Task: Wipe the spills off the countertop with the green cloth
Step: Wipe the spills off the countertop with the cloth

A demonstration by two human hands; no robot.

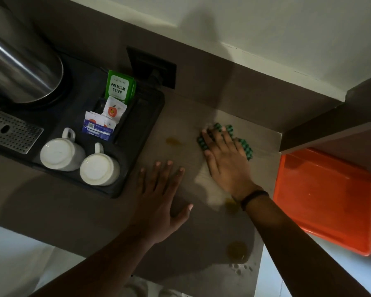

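The green cloth (245,146) lies on the beige countertop (180,125) near the back wall, mostly covered by my right hand (225,159), which presses flat on it with fingers spread. My left hand (161,198) rests flat on the counter to its left, fingers apart, holding nothing. A yellowish spill (174,141) sits just left of the cloth. A second spill (230,203) shows beside my right wrist, and a larger one (237,250) lies near the counter's front edge with small drops below it.
A black tray (141,125) on the left holds two upturned white cups (61,154), tea sachets (119,86) and a steel kettle (19,67). An orange tray (323,198) sits lower at the right. A wall socket (152,67) is behind.
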